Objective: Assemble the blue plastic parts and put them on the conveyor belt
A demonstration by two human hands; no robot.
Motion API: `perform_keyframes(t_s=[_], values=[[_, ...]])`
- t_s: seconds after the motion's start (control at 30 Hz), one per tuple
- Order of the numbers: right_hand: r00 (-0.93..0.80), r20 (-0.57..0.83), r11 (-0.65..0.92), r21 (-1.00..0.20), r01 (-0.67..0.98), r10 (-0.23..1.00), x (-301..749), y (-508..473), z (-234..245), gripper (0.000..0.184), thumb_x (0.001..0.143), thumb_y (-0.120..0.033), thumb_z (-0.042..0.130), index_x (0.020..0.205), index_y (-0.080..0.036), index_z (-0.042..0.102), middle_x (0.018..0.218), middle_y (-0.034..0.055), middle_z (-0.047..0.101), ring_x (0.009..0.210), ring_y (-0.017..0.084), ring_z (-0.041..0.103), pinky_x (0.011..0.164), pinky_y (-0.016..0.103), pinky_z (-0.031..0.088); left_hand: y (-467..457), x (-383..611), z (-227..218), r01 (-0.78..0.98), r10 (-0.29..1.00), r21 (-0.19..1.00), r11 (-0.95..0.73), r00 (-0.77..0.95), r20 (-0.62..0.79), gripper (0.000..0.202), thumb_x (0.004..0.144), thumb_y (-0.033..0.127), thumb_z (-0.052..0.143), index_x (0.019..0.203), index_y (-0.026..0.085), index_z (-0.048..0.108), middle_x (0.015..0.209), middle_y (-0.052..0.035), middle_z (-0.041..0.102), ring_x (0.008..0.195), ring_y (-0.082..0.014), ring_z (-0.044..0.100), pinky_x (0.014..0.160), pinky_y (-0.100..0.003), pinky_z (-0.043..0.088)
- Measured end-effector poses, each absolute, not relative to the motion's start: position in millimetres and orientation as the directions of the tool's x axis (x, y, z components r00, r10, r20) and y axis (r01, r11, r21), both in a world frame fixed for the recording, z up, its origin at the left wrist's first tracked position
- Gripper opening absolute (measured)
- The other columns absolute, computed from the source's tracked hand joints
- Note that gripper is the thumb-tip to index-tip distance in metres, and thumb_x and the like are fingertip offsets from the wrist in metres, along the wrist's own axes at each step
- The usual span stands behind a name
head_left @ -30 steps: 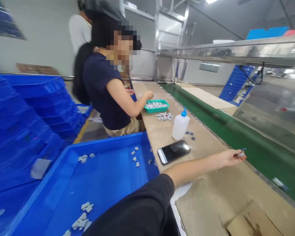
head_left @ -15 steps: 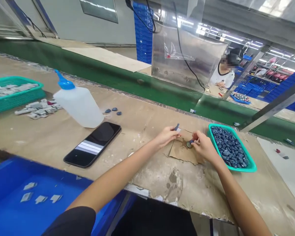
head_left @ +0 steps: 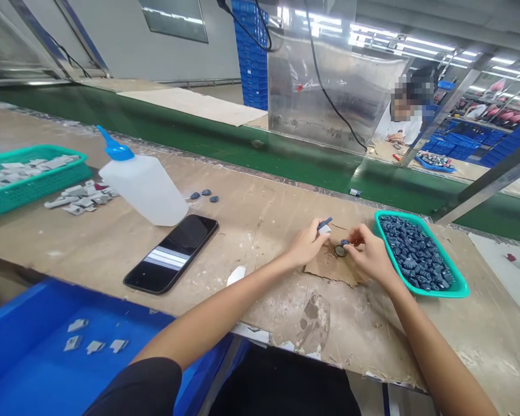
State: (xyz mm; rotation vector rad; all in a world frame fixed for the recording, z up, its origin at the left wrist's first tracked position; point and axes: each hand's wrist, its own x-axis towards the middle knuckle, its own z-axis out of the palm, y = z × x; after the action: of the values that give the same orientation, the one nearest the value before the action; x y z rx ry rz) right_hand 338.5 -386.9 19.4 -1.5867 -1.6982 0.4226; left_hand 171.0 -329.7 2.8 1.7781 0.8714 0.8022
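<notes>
My left hand [head_left: 305, 245] is closed around a small part with a white block and a dark blue tip [head_left: 325, 227], held just above the table. Between the fingertips of my right hand [head_left: 370, 257] is a small dark blue plastic piece [head_left: 345, 243]. That piece is at the edge of a small round dish [head_left: 340, 252]; whether it touches the dish I cannot tell. The dish rests on a stained cardboard sheet [head_left: 329, 271]. Right of my right hand stands a turquoise basket [head_left: 458, 288] heaped with similar dark blue pieces [head_left: 416, 254].
Toward the left are a phone [head_left: 171, 254], a tilted white squeeze bottle [head_left: 145, 188] with a blue nozzle, and a green basket [head_left: 39, 185] of white parts. A blue bin [head_left: 125, 381] sits below the table edge. Across the green belt [head_left: 225, 150] sits another person [head_left: 405, 124].
The view has shifted slightly, so the table items appear moved. The part in my left hand has tipped closer to level. My right hand stays by the dish, still pinching the dark blue piece.
</notes>
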Motion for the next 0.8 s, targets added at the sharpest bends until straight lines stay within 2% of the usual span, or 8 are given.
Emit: perform_keyframes(t_s=[0.1,0.17,0.23,0.47,0.6,0.7,0.8], values=[[0.227,0.162,0.091,-0.951,0.294,0.960,339.0,-389.5,28.1,0.032,0.060,-0.028,0.067,0.079,-0.022,0.042,0.067,-0.0035,0.056,0.065,0.015,0.059,0.064,0.030,0.048,-332.9,169.9,4.4,0.251,0.806,0.867,-0.430,0.540,0.243,0.030,0.079,0.027,0.050,0.108,0.019,0.052,0.105,-0.0056,0.047,0.094,-0.0173,0.052,0.085,-0.030,0.043],[0.251,0.035,0.025,-0.999,0.044,0.967,336.4,-392.0,33.7,0.039,0.055,-0.028,0.072,0.079,-0.022,0.041,0.065,-0.0056,0.057,0.065,0.015,0.062,0.064,0.030,0.050,-335.9,169.8,6.3,0.240,0.783,0.844,-0.479,0.552,0.287,0.031,0.079,0.026,0.051,0.109,0.020,0.053,0.104,-0.0054,0.045,0.096,-0.0169,0.051,0.085,-0.028,0.044],[0.244,-0.028,-0.007,-0.996,-0.084,0.969,332.4,-394.2,37.4,0.043,0.053,-0.027,0.075,0.079,-0.022,0.041,0.062,-0.0069,0.057,0.064,0.016,0.064,0.063,0.030,0.052,-339.3,170.1,8.2,0.222,0.765,0.836,-0.502,0.565,0.309,0.031,0.080,0.024,0.050,0.111,0.020,0.053,0.102,-0.0050,0.044,0.096,-0.0159,0.050,0.085,-0.027,0.044],[0.236,-0.040,-0.002,-0.987,-0.159,0.971,324.9,-395.3,34.7,0.047,0.050,-0.025,0.078,0.076,-0.021,0.039,0.058,-0.0062,0.063,0.056,0.014,0.063,0.058,0.026,0.053,-346.6,170.9,11.2,0.213,0.697,0.773,-0.597,0.616,0.368,0.026,0.083,0.021,0.047,0.109,0.019,0.052,0.101,-0.0055,0.045,0.093,-0.0154,0.048,0.082,-0.026,0.044],[0.249,-0.026,0.017,-0.986,-0.167,0.968,322.6,-395.0,31.9,0.045,0.050,-0.025,0.078,0.074,-0.021,0.039,0.055,-0.0066,0.062,0.054,0.013,0.062,0.059,0.026,0.052,-345.9,171.3,6.8,0.277,0.610,0.605,-0.746,0.649,0.455,0.026,0.087,0.025,0.042,0.110,0.016,0.047,0.099,-0.0063,0.051,0.092,-0.0185,0.045,0.084,-0.032,0.040],[0.255,-0.023,0.020,-0.986,-0.164,0.967,319.9,-395.2,30.1,0.043,0.048,-0.024,0.078,0.069,-0.020,0.040,0.054,-0.0062,0.061,0.052,0.012,0.061,0.058,0.026,0.051,-346.1,173.1,2.0,0.321,0.543,0.457,-0.830,0.657,0.524,0.027,0.090,0.026,0.032,0.109,0.010,0.045,0.095,-0.0094,0.052,0.085,-0.0196,0.043,0.078,-0.033,0.041],[0.240,0.001,0.041,-0.986,-0.161,0.971,318.0,-395.1,27.8,0.038,0.050,-0.023,0.077,0.064,-0.019,0.042,0.054,-0.0077,0.056,0.051,0.010,0.058,0.056,0.023,0.049,-347.5,175.4,-0.8,0.356,0.511,0.366,-0.860,0.614,0.602,0.030,0.091,0.027,0.027,0.105,0.008,0.045,0.089,-0.0105,0.052,0.079,-0.0195,0.042,0.072,-0.032,0.041]])
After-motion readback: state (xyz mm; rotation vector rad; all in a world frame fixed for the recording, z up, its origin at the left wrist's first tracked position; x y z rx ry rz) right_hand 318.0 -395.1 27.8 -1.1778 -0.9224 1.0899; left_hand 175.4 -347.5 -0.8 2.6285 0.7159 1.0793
